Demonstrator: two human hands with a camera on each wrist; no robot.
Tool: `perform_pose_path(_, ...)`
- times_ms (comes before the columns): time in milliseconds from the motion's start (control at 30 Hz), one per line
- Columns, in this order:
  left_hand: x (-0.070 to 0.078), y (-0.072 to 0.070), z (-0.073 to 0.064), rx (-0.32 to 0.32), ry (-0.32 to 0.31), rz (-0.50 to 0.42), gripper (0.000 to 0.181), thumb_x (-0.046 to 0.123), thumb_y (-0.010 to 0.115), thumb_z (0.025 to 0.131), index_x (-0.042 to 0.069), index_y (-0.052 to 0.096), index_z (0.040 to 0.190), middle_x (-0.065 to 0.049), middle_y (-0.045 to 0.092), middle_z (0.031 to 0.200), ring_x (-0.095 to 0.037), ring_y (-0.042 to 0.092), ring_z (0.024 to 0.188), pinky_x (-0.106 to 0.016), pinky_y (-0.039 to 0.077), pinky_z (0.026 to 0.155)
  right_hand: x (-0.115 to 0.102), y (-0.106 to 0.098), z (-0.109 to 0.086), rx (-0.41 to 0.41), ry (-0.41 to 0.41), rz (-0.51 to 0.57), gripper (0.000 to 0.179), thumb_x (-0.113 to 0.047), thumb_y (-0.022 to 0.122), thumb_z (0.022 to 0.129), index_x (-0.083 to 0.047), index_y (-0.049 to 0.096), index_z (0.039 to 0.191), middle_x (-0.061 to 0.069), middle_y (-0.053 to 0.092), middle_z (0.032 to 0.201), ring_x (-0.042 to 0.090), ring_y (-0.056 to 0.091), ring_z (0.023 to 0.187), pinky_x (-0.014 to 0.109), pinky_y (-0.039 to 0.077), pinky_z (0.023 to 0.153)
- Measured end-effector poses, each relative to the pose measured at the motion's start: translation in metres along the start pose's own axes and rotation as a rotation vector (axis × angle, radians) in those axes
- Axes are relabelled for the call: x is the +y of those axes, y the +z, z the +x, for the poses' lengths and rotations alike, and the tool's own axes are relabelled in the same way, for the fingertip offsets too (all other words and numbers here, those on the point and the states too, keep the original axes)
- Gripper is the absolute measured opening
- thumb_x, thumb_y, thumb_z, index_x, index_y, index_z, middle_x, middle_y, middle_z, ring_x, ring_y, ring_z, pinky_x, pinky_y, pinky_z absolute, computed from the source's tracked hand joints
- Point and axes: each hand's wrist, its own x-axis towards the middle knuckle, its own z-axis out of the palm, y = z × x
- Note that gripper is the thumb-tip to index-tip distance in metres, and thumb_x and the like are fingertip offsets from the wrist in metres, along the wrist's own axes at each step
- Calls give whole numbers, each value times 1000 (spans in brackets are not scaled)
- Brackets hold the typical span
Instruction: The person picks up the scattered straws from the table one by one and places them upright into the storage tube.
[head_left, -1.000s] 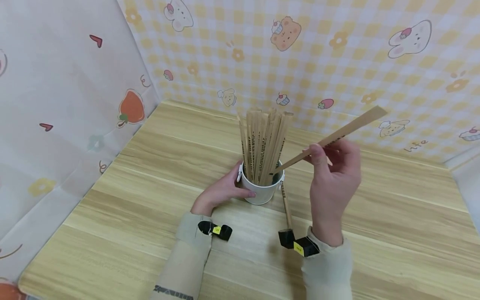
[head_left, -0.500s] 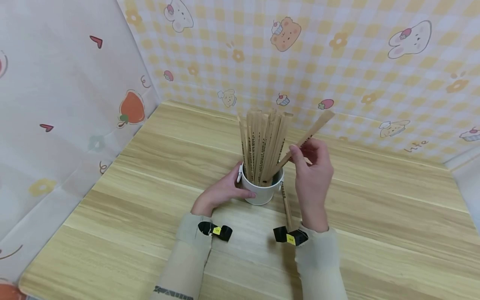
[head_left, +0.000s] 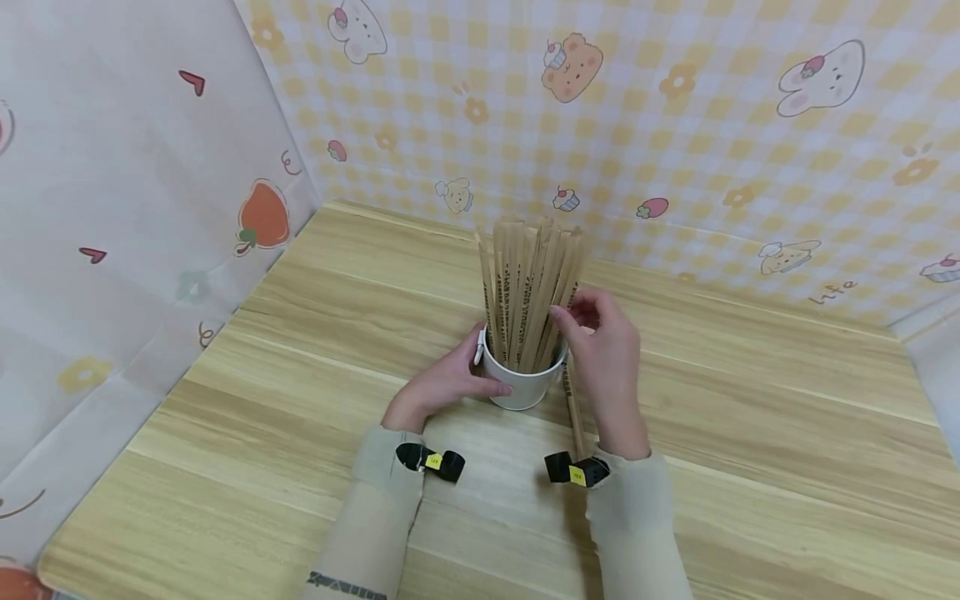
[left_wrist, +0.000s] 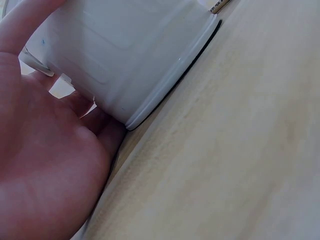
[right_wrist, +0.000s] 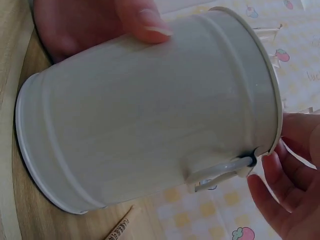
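A small white metal bucket [head_left: 519,388] stands upright on the wooden table, packed with long paper-wrapped chopsticks [head_left: 517,292] printed with black lettering. My left hand [head_left: 450,375] grips the bucket from its left side, thumb across the front and fingers behind, as the left wrist view shows up close. At the right of the bundle, my right hand [head_left: 606,354] pinches a paper-wrapped chopstick set [head_left: 573,271] just above the rim. Its lower end is inside the bucket. In the right wrist view the fingertips [right_wrist: 260,192] are near the bucket's side ring [right_wrist: 220,174].
Another wrapped chopstick set [head_left: 575,421] lies on the table [head_left: 750,467] right of the bucket, partly under the right wrist's camera. Behind stands a yellow-checked wall covering [head_left: 645,150], with a pale one [head_left: 150,167] on the left.
The right hand has moved left and brought its tilted chopstick set down into the bucket, where it now stands against the others. The left hand and bucket have stayed put.
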Motion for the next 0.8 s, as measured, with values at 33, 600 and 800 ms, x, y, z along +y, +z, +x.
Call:
perform_pose_path(33,-3,0,1,2,1,3,99,11,78,66,35,16,139,-2,36,133,-22,38,118,-38,30,99,1,0,0,-9,3,-19,28,-26,69,77,-5,58,93,4,59,83,14,55,74,29,45,66)
perform_pose_path(600,20,4,-5,-5,0,-17,105,2,74,67,31,8,142,-7,33,136,-25,36,120,-39,28,100,12,-11,4,-222,71,-26,46,-45,51,86,-10,55,115,3,57,94,18,54,83,34,46,72)
perform_pose_path(800,2,1,0,4,24,-7,105,8,78,65,36,10,140,-4,34,135,-23,37,119,-38,29,100,19,-18,6,-77,147,24,49,-49,34,92,-11,56,114,3,60,88,18,56,72,33,42,63)
